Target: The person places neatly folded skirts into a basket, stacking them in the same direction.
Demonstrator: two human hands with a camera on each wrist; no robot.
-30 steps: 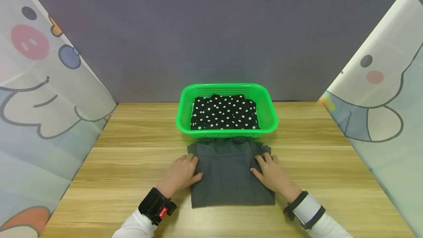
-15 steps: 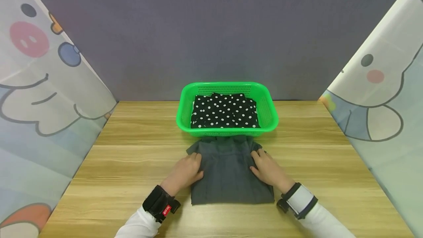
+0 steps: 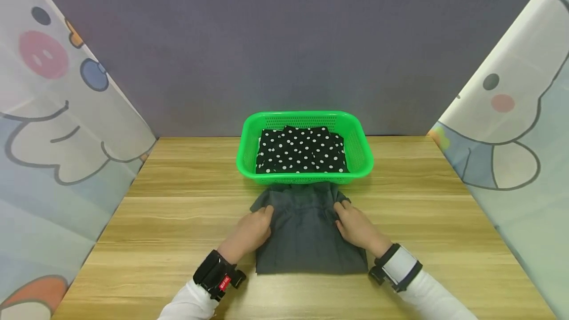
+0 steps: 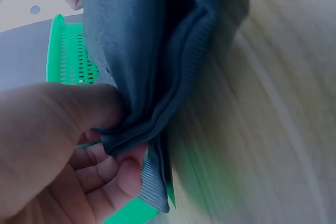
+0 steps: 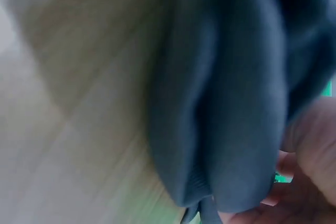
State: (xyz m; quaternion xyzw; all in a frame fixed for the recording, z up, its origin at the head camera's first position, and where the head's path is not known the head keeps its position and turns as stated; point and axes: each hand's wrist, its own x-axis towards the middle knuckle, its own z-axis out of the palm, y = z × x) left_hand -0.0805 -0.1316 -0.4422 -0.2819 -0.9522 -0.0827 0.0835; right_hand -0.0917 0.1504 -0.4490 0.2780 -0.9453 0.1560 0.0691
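A dark grey folded garment [image 3: 306, 241] lies on the table just in front of the green basket, its far edge by the basket's near wall. My left hand [image 3: 252, 228] pinches its left side; in the left wrist view the thumb is on top of the layered cloth [image 4: 152, 56] and the fingers are curled beneath. On the opposite side my right hand [image 3: 359, 227] grips the right edge. The right wrist view has the thick folds [image 5: 236, 103] close up, with the right thumb and fingers [image 5: 315, 150] around them at the lower right.
The green plastic basket [image 3: 243, 159] stands at the table's back middle, holding black cloth with white dots [image 3: 302, 151]. Behind it rises a grey partition [image 3: 284, 48]. Cartoon-printed sheets flank the wooden table [image 3: 186, 177] on both sides.
Both hands have moved inward and closed on the garment's sides, where they first lay flat with spread fingers. The garment's upper part has bunched and narrowed between them.
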